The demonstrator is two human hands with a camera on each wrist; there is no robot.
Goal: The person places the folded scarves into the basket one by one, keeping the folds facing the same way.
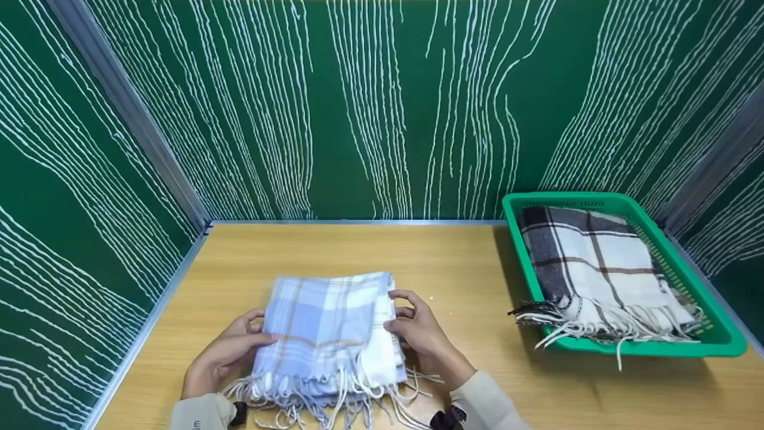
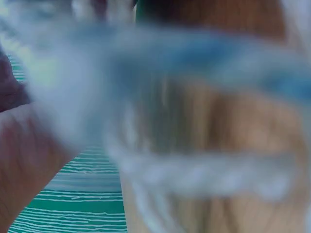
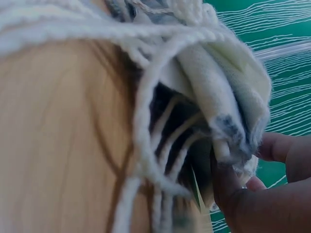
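A folded light blue and white plaid scarf (image 1: pixel 325 325) with twisted fringe lies in front of me, its fringed end toward me. My left hand (image 1: pixel 230 346) holds its left edge, thumb on top and the other fingers partly hidden. At the right edge, my right hand (image 1: pixel 425 334) pinches the folded layers. The right wrist view shows those layers (image 3: pixel 209 92) stacked and curled, with thumb and fingers of the right hand (image 3: pixel 272 199) around their edge. Blurred fringe (image 2: pixel 209 177) crosses close to the left wrist camera, beside part of the left hand (image 2: pixel 29 155).
On the right stands a green plastic basket (image 1: pixel 520 257) with a folded dark brown and white plaid scarf (image 1: pixel 624 251) inside, its fringe hanging over the front rim. Green panels (image 1: pixel 358 197) with white wavy lines border the wooden table (image 1: pixel 447 257) at the back and sides.
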